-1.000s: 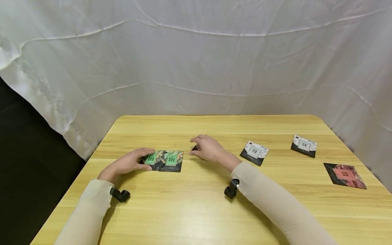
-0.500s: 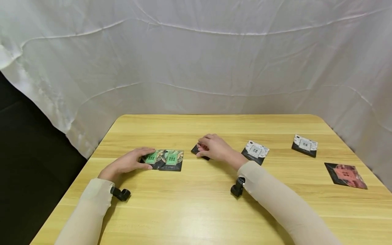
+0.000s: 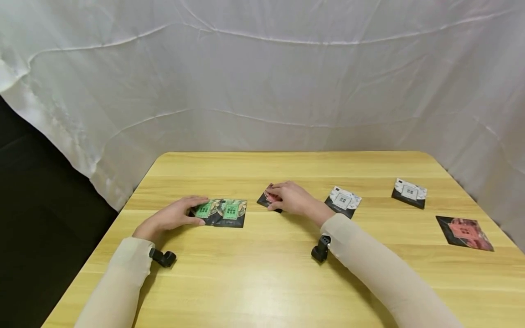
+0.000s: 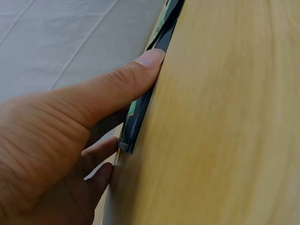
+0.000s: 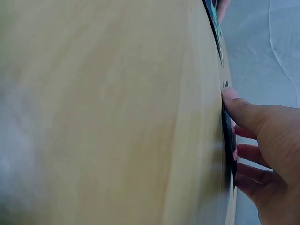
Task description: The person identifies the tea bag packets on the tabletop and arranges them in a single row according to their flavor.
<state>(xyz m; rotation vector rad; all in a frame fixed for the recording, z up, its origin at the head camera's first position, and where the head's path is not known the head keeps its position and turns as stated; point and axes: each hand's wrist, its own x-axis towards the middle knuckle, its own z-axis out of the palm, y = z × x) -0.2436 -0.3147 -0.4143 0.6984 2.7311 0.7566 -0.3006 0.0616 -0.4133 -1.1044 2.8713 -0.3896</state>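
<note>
One left hand [image 3: 174, 214] clamps fingers on a green-black square packet [image 3: 203, 211] at three o'clock, right hand [image 3: 293, 199] on red-black packet [image 3: 266, 200] at nine, faces plain only in head view.

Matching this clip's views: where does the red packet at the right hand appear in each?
Head: red packet near centre, at the right hand.
Left wrist: not in it.
Right wrist: red packet right of centre, nearly edge-on.
Shared landmark: right green packet, high in both wrist views.

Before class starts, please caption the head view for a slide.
The left hand holds a green packet, the right hand a red packet.
</note>
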